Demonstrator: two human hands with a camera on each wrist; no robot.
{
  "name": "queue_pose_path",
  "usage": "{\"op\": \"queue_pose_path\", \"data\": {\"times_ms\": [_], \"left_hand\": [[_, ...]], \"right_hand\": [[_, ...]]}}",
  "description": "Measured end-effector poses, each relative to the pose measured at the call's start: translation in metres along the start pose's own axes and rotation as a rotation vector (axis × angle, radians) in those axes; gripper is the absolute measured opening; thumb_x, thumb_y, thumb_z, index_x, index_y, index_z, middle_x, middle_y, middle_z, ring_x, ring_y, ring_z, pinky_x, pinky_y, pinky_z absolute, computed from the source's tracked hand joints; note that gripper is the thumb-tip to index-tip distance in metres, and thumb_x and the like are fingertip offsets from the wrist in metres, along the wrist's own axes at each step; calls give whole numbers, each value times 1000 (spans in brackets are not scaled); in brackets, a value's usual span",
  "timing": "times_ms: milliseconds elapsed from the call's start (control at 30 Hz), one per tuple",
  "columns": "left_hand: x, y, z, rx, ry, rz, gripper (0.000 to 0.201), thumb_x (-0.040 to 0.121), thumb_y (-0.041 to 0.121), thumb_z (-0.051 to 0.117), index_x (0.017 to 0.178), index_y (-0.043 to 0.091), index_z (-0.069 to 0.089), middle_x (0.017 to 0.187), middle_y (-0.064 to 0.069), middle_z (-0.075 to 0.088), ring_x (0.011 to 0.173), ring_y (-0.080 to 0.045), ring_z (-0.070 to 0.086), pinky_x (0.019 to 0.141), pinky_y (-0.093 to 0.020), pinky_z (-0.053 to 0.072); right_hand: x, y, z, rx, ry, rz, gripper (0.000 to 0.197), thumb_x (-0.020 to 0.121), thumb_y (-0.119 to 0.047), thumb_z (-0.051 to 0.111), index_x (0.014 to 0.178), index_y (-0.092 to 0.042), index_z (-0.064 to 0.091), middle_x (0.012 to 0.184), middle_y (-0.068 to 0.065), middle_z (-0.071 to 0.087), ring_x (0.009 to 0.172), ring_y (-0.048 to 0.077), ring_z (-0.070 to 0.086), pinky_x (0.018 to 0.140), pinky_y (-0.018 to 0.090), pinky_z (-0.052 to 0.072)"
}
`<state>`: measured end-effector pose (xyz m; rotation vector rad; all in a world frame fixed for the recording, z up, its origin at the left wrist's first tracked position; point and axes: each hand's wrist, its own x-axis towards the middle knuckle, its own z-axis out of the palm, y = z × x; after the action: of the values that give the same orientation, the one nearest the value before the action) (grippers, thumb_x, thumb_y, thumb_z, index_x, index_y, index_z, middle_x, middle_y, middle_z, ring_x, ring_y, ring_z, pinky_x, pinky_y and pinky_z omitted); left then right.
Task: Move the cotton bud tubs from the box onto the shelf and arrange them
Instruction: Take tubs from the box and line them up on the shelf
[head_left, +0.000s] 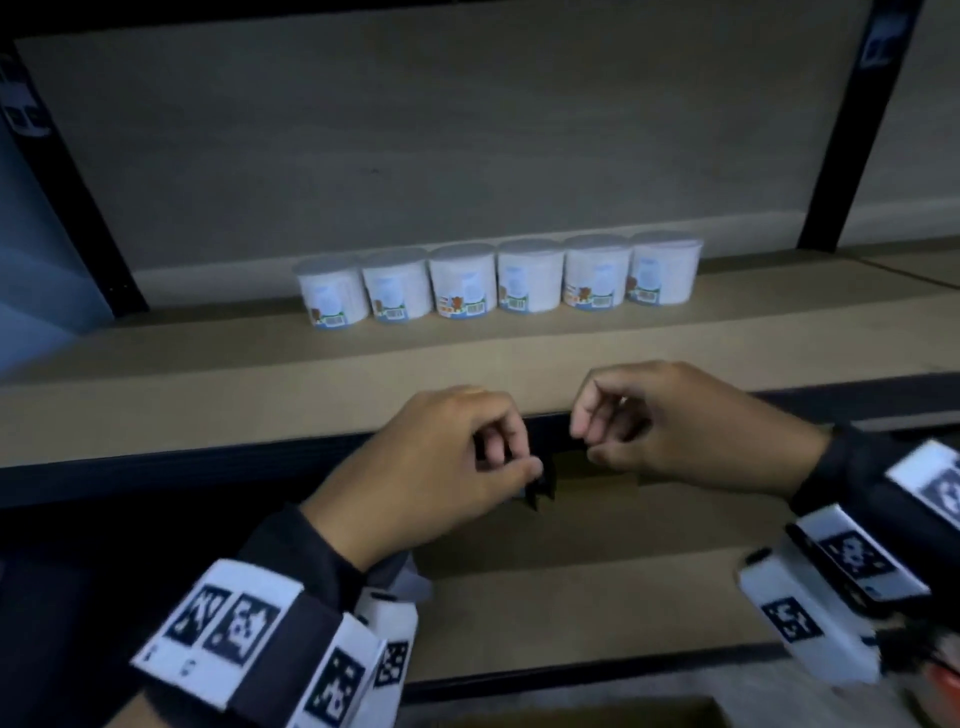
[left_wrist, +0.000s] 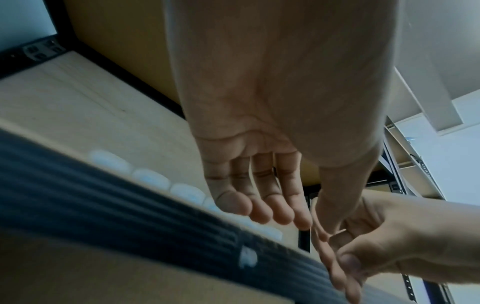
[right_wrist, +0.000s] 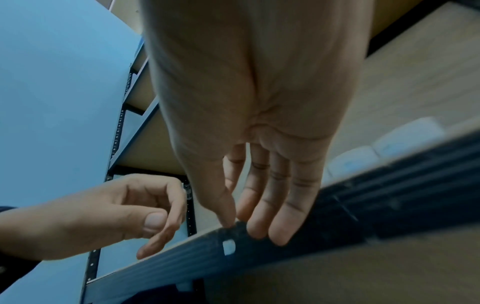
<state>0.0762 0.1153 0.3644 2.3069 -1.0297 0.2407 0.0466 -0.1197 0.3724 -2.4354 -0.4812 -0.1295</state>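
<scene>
- Both hands are empty: left hand (head_left: 431, 462) and right hand (head_left: 675, 421) hang with fingers loosely curled at the shelf's dark metal front rail (right_wrist: 389, 197).
- Six white cylindrical cotton bud tubs (head_left: 498, 280) stand in a touching row on the tan board shelf (head_left: 208, 395).
- Judgement: fetch the next tub and set it flush with the row's end, label forward.
- Surroundings: grey back panel (head_left: 415, 130), black uprights (head_left: 852, 130).

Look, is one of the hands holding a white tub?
No, both the left hand and right hand are empty; six white round plastic tubs stand on the shelf.

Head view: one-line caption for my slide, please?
Six cotton bud tubs lined up on the shelf; left hand and right hand empty at its front edge.
</scene>
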Motion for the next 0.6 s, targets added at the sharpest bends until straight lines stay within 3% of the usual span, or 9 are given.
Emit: {"op": "queue_pose_path", "data": {"times_ms": [100,267,367,533,600], "left_hand": [[-11,0,34,-100,-96,-9,14,81,35,77,79,25,67,72,7,62,60,-8,56,58,-20,48],[-23,-13,102,-248,-319,-124,12,82,35,74,85,25,70,83,7,65,71,-6,60,65,-23,51],[-28,-29,149,-273,-402,-169,15,80,39,74,86,26,69,85,9,67,71,1,59,69,-24,53],[-41,-45,215,-248,-551,-236,22,83,35,74,100,21,71,101,8,66,75,8,55,68,-5,44],[-47,-52,235,-263,-603,-268,27,83,35,75,105,21,70,106,8,65,81,6,56,75,-10,49]], "right_hand": [[-26,18,19,55,-2,53,28,73,1,74,83,-24,69,78,-5,70,69,12,67,65,24,54],[-63,52,55,56,-81,161,22,79,-12,72,86,-32,67,83,-9,68,75,4,65,67,17,54],[-74,78,81,21,-107,263,22,79,-10,69,86,-30,68,83,-8,68,74,2,64,68,16,52],[-91,127,124,-48,-172,442,22,76,-11,69,89,-30,66,87,-10,67,80,5,63,68,12,46],[-101,142,140,-55,-215,504,23,78,-11,70,94,-28,66,92,-10,67,85,5,62,67,11,45]]}}
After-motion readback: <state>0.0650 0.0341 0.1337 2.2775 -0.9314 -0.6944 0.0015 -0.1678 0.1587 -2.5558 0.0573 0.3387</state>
